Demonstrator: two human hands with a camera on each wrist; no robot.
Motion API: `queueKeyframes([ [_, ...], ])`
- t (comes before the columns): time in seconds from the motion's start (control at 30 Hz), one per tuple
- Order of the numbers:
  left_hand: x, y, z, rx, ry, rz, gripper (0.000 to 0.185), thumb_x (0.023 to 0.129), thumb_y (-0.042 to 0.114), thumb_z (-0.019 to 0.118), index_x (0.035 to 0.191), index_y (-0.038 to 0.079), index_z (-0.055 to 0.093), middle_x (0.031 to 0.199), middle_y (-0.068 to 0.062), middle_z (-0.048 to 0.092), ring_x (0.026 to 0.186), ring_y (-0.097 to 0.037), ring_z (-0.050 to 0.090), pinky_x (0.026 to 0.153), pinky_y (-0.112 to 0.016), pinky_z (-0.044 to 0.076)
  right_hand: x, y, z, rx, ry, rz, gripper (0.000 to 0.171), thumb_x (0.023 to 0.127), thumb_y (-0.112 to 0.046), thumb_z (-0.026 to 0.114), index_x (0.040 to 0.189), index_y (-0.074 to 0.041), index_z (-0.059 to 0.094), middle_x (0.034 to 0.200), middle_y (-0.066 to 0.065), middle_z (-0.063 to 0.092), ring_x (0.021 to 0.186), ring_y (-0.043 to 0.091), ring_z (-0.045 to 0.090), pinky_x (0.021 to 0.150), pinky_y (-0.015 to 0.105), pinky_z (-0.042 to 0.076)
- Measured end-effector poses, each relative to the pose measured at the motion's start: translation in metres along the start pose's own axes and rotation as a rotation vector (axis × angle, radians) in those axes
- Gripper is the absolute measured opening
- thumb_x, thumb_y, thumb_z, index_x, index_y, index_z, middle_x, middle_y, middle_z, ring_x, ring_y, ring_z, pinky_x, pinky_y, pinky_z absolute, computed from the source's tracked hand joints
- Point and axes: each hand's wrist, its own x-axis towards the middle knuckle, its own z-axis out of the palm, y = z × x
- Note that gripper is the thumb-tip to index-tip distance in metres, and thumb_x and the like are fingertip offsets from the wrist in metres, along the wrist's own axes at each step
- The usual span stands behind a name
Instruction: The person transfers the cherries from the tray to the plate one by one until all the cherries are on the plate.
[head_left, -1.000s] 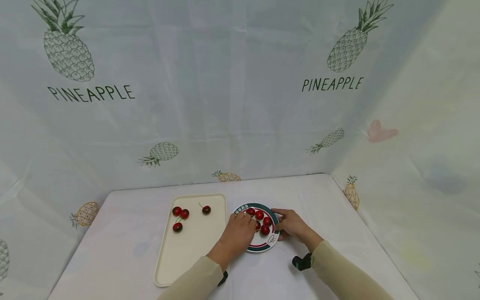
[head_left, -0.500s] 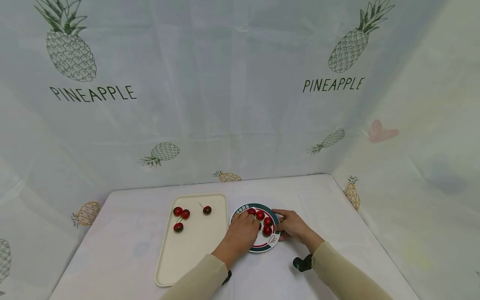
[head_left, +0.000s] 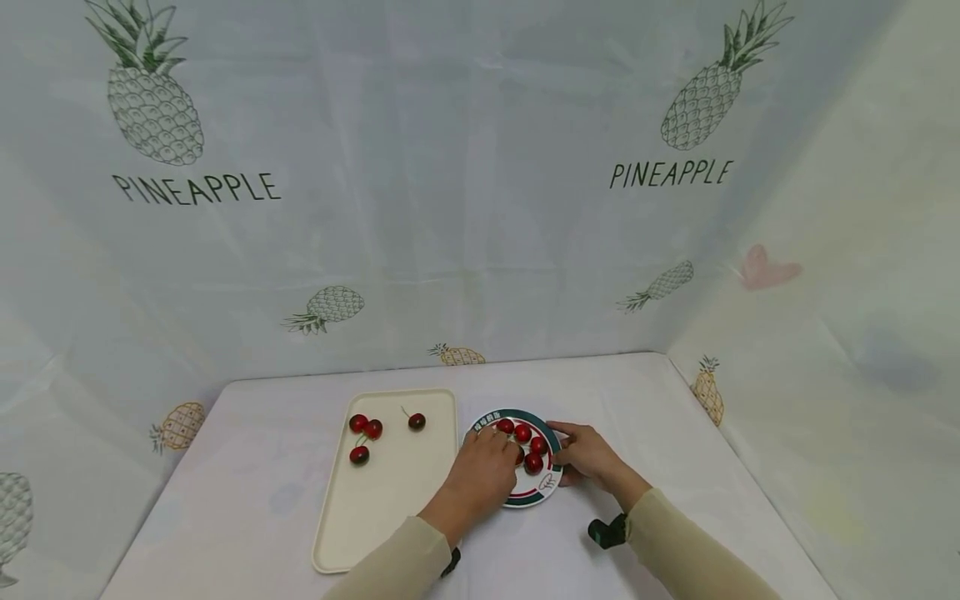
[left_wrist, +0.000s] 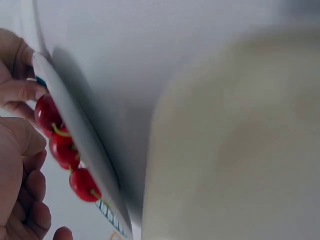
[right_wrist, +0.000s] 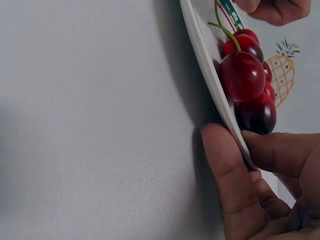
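Note:
A round white plate (head_left: 542, 493) with a green and red rim holds several red cherries (head_left: 522, 432). My left hand (head_left: 501, 448) lies over the plate's left half, its curled fingers (left_wrist: 35, 185) right beside the cherries (left_wrist: 62, 147); whether they pinch one is hidden. My right hand (head_left: 562, 454) pinches the plate's right rim (right_wrist: 210, 80) between thumb and finger (right_wrist: 235, 170), next to the cherries (right_wrist: 242, 75). The left hand (right_wrist: 275, 10) shows at the top of the right wrist view.
A cream rectangular tray (head_left: 390, 492) lies just left of the plate with several cherries (head_left: 359, 454) at its far end; it also fills the right of the left wrist view as tray (left_wrist: 235, 150). Pineapple-print cloth walls close the white table at the back and right.
Almost nothing has moved. My left hand has crept slightly further over the plate; my right hand keeps the same hold on the rim.

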Motion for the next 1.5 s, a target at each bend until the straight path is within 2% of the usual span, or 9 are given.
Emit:
queueKeyframes([
  [0.13,-0.007,-0.011,-0.008,0.0,0.017,-0.017,0.032,0.097,0.035,0.071,0.121,0.014,0.072,0.117,-0.002,0.069,0.109,-0.021,0.056,0.091,-0.039,0.048,0.0,0.001,-0.001,-0.002,-0.005,-0.007,0.07,0.089,0.002,0.076,0.154,-0.009,0.054,0.11,0.016,0.065,0.074,0.023,0.069,0.064,0.037,0.062],
  [0.23,-0.014,-0.025,-0.014,-0.008,0.028,-0.041,0.027,0.099,0.033,0.068,0.117,0.013,0.071,0.111,-0.001,0.067,0.102,-0.02,0.053,0.087,-0.038,0.046,0.0,0.002,-0.001,-0.006,-0.004,-0.006,0.07,0.088,0.001,0.076,0.154,-0.01,0.054,0.111,0.016,0.064,0.075,0.023,0.069,0.064,0.037,0.062],
  [0.4,-0.027,-0.06,-0.02,-0.041,0.065,-0.089,0.021,0.101,0.031,0.066,0.109,0.013,0.07,0.1,-0.002,0.063,0.092,-0.02,0.048,0.082,-0.039,0.043,0.001,0.003,-0.001,0.003,-0.014,0.002,0.07,0.089,0.0,0.076,0.155,-0.01,0.053,0.109,0.017,0.063,0.072,0.023,0.07,0.063,0.036,0.062],
  [0.57,-0.047,-0.1,-0.027,-0.093,0.138,-0.164,0.011,0.098,0.023,0.068,0.099,0.013,0.068,0.094,-0.003,0.061,0.09,-0.023,0.05,0.079,-0.041,0.041,0.002,0.004,0.0,0.016,-0.018,0.007,0.07,0.09,0.0,0.076,0.155,-0.011,0.053,0.108,0.017,0.063,0.072,0.024,0.071,0.063,0.036,0.062],
  [0.63,-0.056,-0.116,-0.026,-0.098,0.184,-0.192,0.009,0.096,0.021,0.07,0.096,0.012,0.067,0.091,-0.003,0.061,0.087,-0.024,0.051,0.075,-0.041,0.04,0.002,0.005,0.0,0.015,-0.014,0.01,0.07,0.089,0.0,0.077,0.154,-0.012,0.053,0.107,0.016,0.062,0.072,0.024,0.07,0.063,0.036,0.062],
  [0.73,-0.07,-0.139,-0.02,-0.098,0.197,-0.242,0.008,0.096,0.018,0.071,0.093,0.012,0.066,0.091,-0.004,0.063,0.087,-0.026,0.052,0.074,-0.043,0.041,0.003,0.005,0.0,0.004,-0.007,0.005,0.07,0.089,0.001,0.077,0.154,-0.012,0.054,0.106,0.016,0.061,0.071,0.024,0.069,0.062,0.037,0.062],
  [0.87,-0.085,-0.161,-0.012,-0.104,0.146,-0.318,0.011,0.097,0.018,0.07,0.091,0.012,0.063,0.091,-0.005,0.061,0.087,-0.028,0.051,0.075,-0.046,0.042,0.003,0.004,0.0,-0.016,0.001,0.0,0.07,0.089,0.001,0.077,0.154,-0.011,0.053,0.108,0.016,0.062,0.071,0.024,0.068,0.062,0.037,0.061],
  [1.1,-0.097,-0.174,-0.001,-0.101,0.109,-0.37,0.026,0.092,0.022,0.077,0.104,0.004,0.064,0.096,-0.011,0.059,0.087,-0.032,0.05,0.076,-0.051,0.043,0.003,0.004,0.0,-0.019,-0.005,-0.001,0.071,0.089,-0.002,0.078,0.155,-0.013,0.053,0.108,0.016,0.06,0.071,0.024,0.068,0.062,0.036,0.061],
  [1.5,-0.093,-0.18,0.01,-0.09,0.085,-0.384,0.035,0.09,0.025,0.081,0.108,0.002,0.063,0.097,-0.012,0.059,0.088,-0.033,0.049,0.079,-0.051,0.041,0.002,0.003,0.0,0.011,-0.016,0.013,0.07,0.09,-0.001,0.076,0.155,-0.012,0.052,0.109,0.016,0.062,0.071,0.024,0.069,0.061,0.037,0.062],
])
